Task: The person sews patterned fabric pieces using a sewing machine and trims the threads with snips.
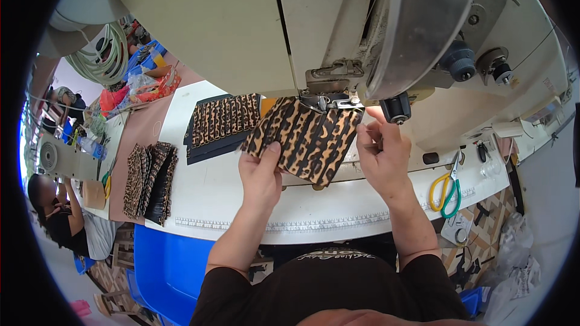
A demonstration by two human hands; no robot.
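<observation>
A leopard-print fabric piece [308, 139] lies under the presser foot [329, 101] of a large cream sewing machine [241, 18]. My left hand [261, 172] presses on the piece's near left edge with fingers flat. My right hand [377, 151] pinches the piece's right edge, fingers curled close to the needle area and a black knob [396, 108]. Both forearms come up from the lower edge over the white machine table [241, 205].
A stack of leopard-print and black pieces [220, 124] lies left of the needle. More printed pieces [150, 181] rest on the table's left end. Yellow-and-green scissors [446, 190] lie at right. A blue bin [166, 265] stands below; another person [57, 211] sits far left.
</observation>
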